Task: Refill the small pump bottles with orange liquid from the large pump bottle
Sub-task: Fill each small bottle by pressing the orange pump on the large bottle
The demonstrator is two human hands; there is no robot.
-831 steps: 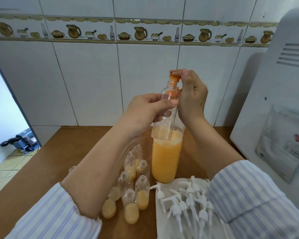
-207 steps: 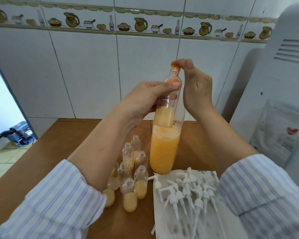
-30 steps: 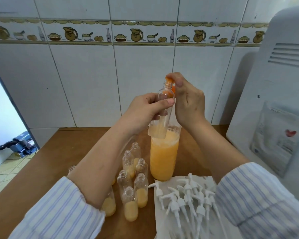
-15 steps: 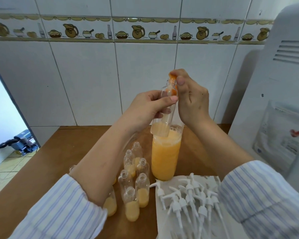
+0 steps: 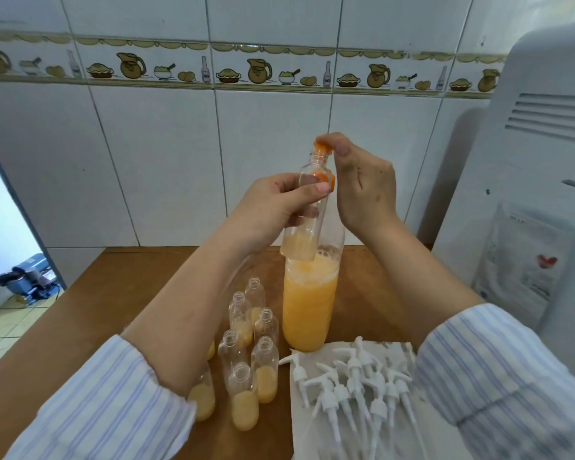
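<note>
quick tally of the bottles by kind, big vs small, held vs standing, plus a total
large pump bottle: 1
held small bottle, in the left hand: 1
standing small bottles with necks in view: 6
small bottles partly hidden behind the left forearm: at least 2
total: at least 10
</note>
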